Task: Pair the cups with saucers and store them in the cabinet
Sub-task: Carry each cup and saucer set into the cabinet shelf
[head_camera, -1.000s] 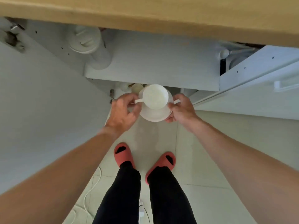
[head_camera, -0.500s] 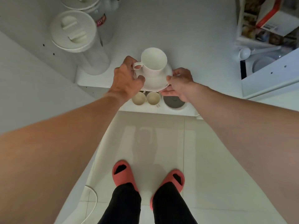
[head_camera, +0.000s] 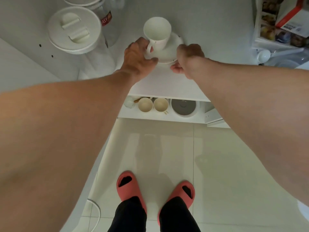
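Note:
A white cup point(head_camera: 157, 31) stands upright on a white saucer point(head_camera: 168, 51) over the white cabinet shelf point(head_camera: 167, 81). My left hand point(head_camera: 138, 58) grips the saucer's left rim beside the cup's handle. My right hand point(head_camera: 187, 60) grips the saucer's right rim. Whether the saucer touches the shelf cannot be told. On the lower shelf two cream cups point(head_camera: 153, 104) sit side by side.
A tall clear jar with a white lid point(head_camera: 74, 30) stands left on the shelf, another behind it. A grey-lidded container point(head_camera: 184, 107) sits on the lower shelf. At right, a compartment holds boxes point(head_camera: 291, 19) and a white spoon point(head_camera: 267, 55). Tiled floor lies below.
Both hands have carried the cup and saucer up from below the countertop and further back onto the cabinet shelf.

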Demonstrator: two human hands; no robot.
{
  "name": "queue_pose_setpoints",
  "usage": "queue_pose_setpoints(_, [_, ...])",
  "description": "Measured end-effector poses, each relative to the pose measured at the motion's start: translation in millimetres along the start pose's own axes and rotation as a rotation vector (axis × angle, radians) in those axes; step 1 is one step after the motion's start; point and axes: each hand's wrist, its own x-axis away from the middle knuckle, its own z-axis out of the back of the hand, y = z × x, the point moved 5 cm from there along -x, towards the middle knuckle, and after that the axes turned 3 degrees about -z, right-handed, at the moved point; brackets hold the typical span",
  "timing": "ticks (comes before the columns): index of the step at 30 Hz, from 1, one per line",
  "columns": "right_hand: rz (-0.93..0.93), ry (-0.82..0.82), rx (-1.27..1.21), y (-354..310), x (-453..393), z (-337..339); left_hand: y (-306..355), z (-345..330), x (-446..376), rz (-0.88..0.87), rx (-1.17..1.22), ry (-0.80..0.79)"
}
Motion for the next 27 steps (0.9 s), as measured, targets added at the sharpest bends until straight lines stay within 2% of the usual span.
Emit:
queue_pose_setpoints(9, [-0.045,-0.033,-0.231,1,-17,-12,2,-2,-28,-0.082,-0.101,0.078])
queue_pose_setpoints(16, [-0.032,-0.088,-0.234,-5,-21,-16,-12,2,-35,0.034,0.038,0.166])
queue_pose_setpoints(23, [-0.055,-0.091,-0.224,-8,-26,-18,-10,-3,-47,-0.007,0.018,0.118])
queue_pose_setpoints(27, [-0.045,-0.068,-0.183,-11,-25,-13,-12,-4,-41,0.062,0.122,0.068])
